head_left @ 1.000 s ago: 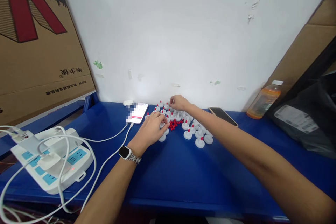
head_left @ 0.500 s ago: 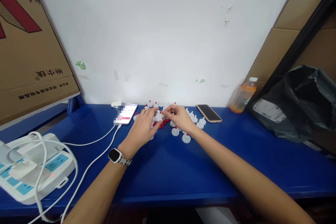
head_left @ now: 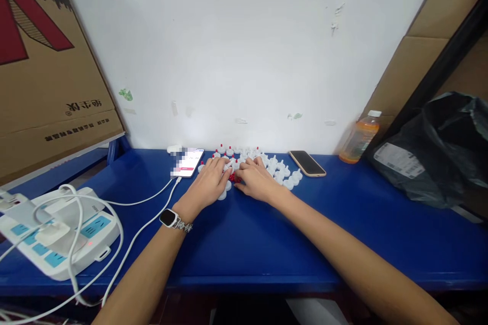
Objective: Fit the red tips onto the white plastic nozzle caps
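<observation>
Noted fingers of right hand [head_left: 257,180] bent and close together, lowered at the 3 o'clock edge of the red caps [head_left: 233,177], thumb below the rest; cannot tell about a pinch on any cap. Noted fingers of left hand [head_left: 206,185] loosely curved at 9 o'clock, thumb spread from forefinger, white plastic visible in the gap; cannot tell about a grip. Located red caps in a small pile between both hands on the blue tabletop [head_left: 267,244]. Taking that pile as clock centre, recorded white nozzle pieces [head_left: 288,183] around it: red-tipped toward 11 and 12, white-tipped toward 2 and 3, a few bases at 7. Logged watch [head_left: 168,217] on left wrist at 8. Farther out, listed lit phone [head_left: 193,162] with white cable [head_left: 178,181] between 9 and 10; dark phone [head_left: 307,163] and bottle [head_left: 360,139] of orange liquid between 2 and 3; dark plastic bag [head_left: 430,157] at 3; power strip [head_left: 66,259] between 8 and 9; printed carton [head_left: 46,86] between 9 and 10; scuffed white wall [head_left: 244,51] at 12.
</observation>
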Demonstrator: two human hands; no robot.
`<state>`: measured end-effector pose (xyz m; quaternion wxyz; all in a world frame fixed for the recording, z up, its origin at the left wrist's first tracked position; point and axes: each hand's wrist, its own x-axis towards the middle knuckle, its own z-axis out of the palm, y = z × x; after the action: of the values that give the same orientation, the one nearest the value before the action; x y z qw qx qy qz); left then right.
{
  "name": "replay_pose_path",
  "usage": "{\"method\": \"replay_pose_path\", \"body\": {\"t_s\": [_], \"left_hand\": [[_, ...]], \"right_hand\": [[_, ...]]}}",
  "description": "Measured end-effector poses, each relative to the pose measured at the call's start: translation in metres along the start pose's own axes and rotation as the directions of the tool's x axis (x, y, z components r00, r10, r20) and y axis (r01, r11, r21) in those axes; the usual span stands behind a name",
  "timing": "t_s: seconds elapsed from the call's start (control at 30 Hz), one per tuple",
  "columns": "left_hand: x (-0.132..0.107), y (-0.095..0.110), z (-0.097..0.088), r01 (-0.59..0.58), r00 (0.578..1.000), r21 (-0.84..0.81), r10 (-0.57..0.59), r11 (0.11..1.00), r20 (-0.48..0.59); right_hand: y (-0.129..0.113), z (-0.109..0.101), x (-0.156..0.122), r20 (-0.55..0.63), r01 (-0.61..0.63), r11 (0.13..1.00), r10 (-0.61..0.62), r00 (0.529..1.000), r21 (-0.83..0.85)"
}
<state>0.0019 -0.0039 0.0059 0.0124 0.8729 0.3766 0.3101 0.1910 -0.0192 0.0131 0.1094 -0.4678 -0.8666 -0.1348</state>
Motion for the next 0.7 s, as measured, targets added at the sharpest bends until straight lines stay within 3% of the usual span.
{"method": "replay_pose_path", "body": {"t_s": [0.57,0.7], "left_hand": [[0.001,0.001,0.001,-0.011,1.0,0.001,0.011,1.0,0.014],[0.001,0.002,0.001,-0.009,1.0,0.004,0.009,1.0,0.017]], "right_hand": [[0.006,0.001,-0.011,0.018,-0.013,1.0,0.012,1.0,0.005],[0.008,-0.001,-0.011,-0.071,-0.065,0.985,0.077,0.994,0.16]]}}
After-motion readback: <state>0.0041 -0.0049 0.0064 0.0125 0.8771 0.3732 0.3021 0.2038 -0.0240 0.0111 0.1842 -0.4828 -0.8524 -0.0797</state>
